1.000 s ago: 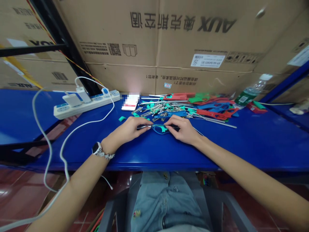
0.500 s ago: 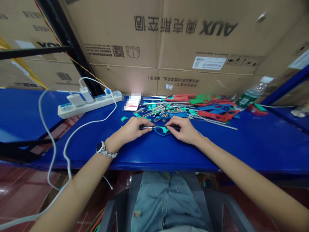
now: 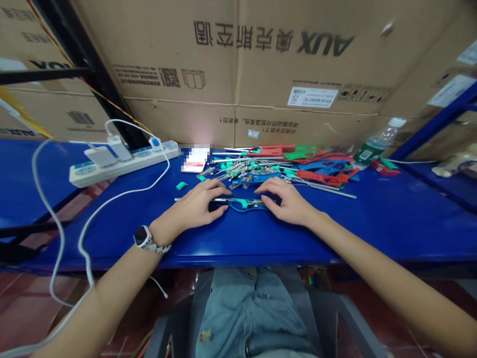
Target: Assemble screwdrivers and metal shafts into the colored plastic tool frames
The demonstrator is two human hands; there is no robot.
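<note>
On the blue table lies an opened long-reach lighter [image 3: 235,207], with a blue shell half, a green trigger [image 3: 244,203] and a thin metal tube [image 3: 180,199] pointing left. My left hand [image 3: 201,203] arches over the tube, thumb and fingers spread apart. At the handle end, my right hand [image 3: 286,201] is open too, its thumb close to the shell; whether it touches I cannot tell. Just behind the hands is a heap of lighter parts: red shells [image 3: 268,150], blue shells [image 3: 328,166], metal tubes [image 3: 335,191], green triggers and small clear pieces.
A white power strip [image 3: 128,164] with chargers and cables stands at the left. A partly blurred white card or phone [image 3: 197,158] lies behind my left hand. Farther right are a bottle [image 3: 376,144] and a red box [image 3: 385,168]. Large cardboard [image 3: 223,74] backs the table.
Both hands had pinched the lighter between thumbs and fingers; now they have spread off it, and it rests on the table. The view has shifted slightly to the right.
</note>
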